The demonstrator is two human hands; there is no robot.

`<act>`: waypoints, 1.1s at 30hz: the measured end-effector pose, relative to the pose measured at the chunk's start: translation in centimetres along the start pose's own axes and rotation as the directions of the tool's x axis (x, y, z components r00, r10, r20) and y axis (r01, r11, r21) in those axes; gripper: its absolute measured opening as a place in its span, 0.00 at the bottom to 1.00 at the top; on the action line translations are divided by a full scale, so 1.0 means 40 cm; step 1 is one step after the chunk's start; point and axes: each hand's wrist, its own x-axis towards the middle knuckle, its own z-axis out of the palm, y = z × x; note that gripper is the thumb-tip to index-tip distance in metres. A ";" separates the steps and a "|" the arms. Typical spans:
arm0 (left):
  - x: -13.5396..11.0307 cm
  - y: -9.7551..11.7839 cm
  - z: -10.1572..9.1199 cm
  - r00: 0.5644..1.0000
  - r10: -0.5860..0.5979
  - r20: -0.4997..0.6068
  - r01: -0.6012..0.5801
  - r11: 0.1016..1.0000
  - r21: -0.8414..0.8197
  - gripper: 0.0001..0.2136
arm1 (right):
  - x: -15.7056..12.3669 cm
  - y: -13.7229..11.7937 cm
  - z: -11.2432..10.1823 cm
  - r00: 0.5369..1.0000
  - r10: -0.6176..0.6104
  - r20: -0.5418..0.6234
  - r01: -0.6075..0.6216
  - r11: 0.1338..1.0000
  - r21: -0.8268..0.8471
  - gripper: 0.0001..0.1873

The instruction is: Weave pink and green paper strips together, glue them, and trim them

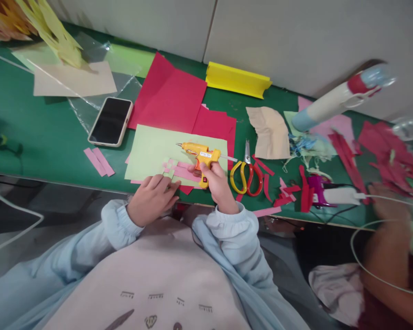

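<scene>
My right hand (220,185) is wrapped round the grip of a yellow glue gun (201,155), its nozzle pointing left and a clear glue stick out of its back. Beneath it, pink paper strips (184,171) are woven with light green strips (169,170) on a pale green sheet (144,151). My left hand (154,198) rests at the near edge of this weave, fingers bent and closed over the end of a green strip; the fingertips are partly hidden. Scissors (248,176) with one yellow and one red handle lie open just right of my right hand.
Red sheets (172,94) lie behind the pale green sheet, and a phone (110,121) is to the left. A yellow folded strip (237,80) stands by the wall. Paper scraps, a bottle (337,103) and a purple device (320,191) are at right, near another person's blurred arm (388,229).
</scene>
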 end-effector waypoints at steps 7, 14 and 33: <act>-0.019 -0.002 -0.024 0.983 0.176 -0.059 -0.185 0.960 -0.210 0.07 | 0.001 0.001 -0.002 1.000 -0.001 0.011 0.001 1.000 0.003 0.25; -0.013 -0.045 -0.022 0.994 0.067 -0.082 -0.080 0.980 -0.182 0.09 | -0.003 -0.004 -0.002 1.000 0.001 0.007 -0.001 1.000 0.001 0.23; 0.022 -0.112 0.003 0.992 -0.018 -0.128 -0.017 0.965 -0.263 0.11 | -0.012 -0.003 -0.002 1.000 -0.005 0.003 0.005 1.000 -0.021 0.23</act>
